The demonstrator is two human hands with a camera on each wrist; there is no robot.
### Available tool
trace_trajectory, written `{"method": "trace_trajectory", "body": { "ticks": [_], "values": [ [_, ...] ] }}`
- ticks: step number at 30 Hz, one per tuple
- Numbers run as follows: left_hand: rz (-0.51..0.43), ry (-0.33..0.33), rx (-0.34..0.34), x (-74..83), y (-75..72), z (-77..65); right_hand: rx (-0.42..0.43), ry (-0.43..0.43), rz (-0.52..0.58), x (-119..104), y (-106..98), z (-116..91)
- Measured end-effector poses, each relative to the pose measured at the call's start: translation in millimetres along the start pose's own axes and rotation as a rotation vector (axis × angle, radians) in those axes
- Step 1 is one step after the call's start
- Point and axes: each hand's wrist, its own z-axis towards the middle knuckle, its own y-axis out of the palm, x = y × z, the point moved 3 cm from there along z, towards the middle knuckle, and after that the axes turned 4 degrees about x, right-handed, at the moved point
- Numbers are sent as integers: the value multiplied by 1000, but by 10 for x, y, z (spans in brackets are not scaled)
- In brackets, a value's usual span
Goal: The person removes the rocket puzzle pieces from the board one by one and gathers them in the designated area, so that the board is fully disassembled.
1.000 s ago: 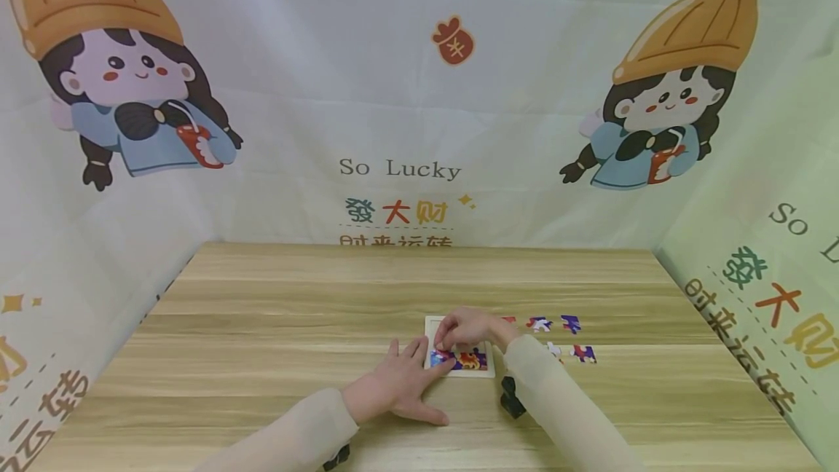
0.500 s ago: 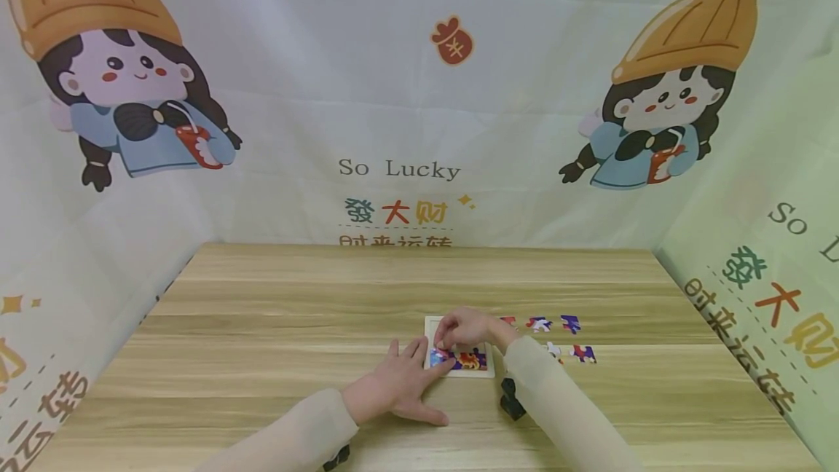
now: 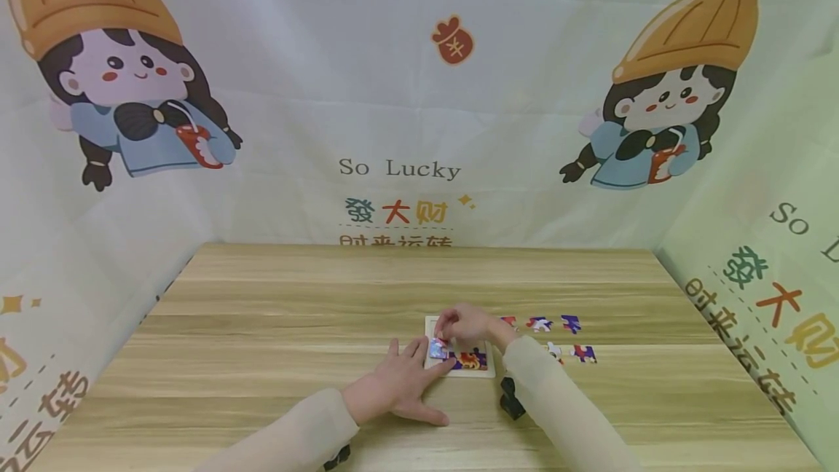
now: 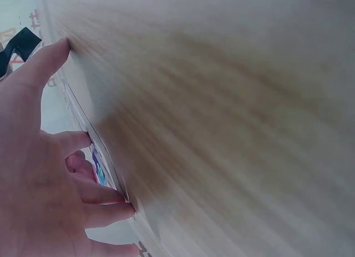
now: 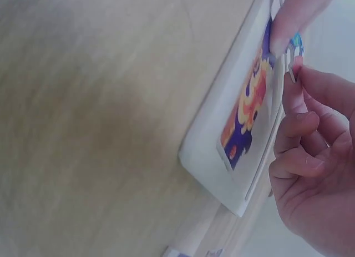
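My right hand [image 3: 467, 324] pinches a blue and pink jigsaw piece [image 3: 438, 348] between thumb and fingertips, over the left part of a white puzzle tray [image 3: 490, 372]. In the right wrist view this jigsaw piece [image 5: 297, 50] stands tilted above the tray, its other fingers curled in behind. A purple and orange joined section [image 3: 470, 360] lies inside the tray along its near side. My left hand [image 3: 403, 383] lies spread at the tray's left near corner, one fingertip pressing on the purple section's edge. The left wrist view shows these fingers [image 4: 108, 215] straight against the tray's side.
Several loose jigsaw pieces [image 3: 570, 324] lie on the wooden table [image 3: 295, 297] right of the tray, some partly hidden by the right wrist. A printed cloth [image 3: 295, 93] hangs behind the table and on both sides.
My right hand has raised the blue and pink jigsaw piece slightly and shifted it away from the tray's near edge, so more of its face shows. The left hand stays in place.
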Motion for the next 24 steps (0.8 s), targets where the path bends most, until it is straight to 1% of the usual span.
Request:
{"method": "trace_trajectory", "body": {
  "ticks": [1, 3, 7, 9, 15, 21, 24],
  "values": [
    [1, 0, -1, 1, 1, 3, 19, -9, -14, 0, -17, 0],
    [-3, -1, -2, 1, 1, 8, 46, 4, -12, 10, -54, -4],
    [-8, -3, -7, 2, 4, 11, 73, 38, 37, 49, -132, -33],
    [-11, -3, -9, 2, 2, 11, 75, 38, 56, 70, -175, -55],
    [-12, -5, 3, 7, -6, 5, 77, 38, 33, 149, -318, -149],
    [-13, -13, 1, 11, -5, 1, 56, -15, 36, 220, -446, -289],
    [-15, -14, -1, 17, -15, -2, 41, -25, 47, 276, -496, -361]
  ]
}}
